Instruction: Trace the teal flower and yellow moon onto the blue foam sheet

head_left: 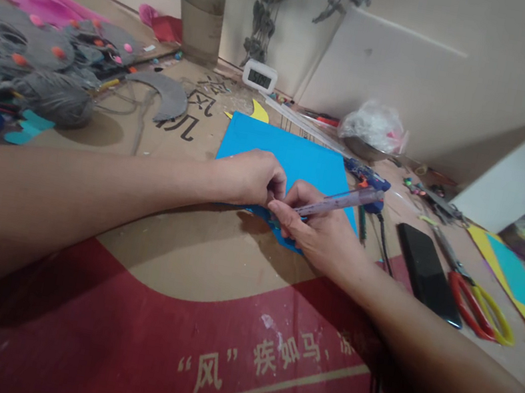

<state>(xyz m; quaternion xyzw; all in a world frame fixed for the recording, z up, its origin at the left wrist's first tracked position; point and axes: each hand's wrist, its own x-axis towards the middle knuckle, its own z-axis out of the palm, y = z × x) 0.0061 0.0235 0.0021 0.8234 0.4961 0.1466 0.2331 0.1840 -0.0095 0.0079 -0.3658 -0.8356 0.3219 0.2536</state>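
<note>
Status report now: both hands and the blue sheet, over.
Left hand closed, pressing on blue sheet. Right hand grips pen, tip at sheet's near edge. Glue gun lies on sheet's right edge; phone and scissors apart, right.

Cardboard (171, 255) under blue sheet (295, 155), scissors (473, 295)

Open cardboard (190, 258) left near side of grip, free for passage. Right of grip blocked by glue gun (366, 174), cable (383, 241), phone (427, 271), scissors (473, 295). Beyond grip, blue sheet (295, 155) flat, then clock (260, 77) and foil bowl (370, 149) by wall. Far left crowded by grey felt pieces (45, 70).
</note>
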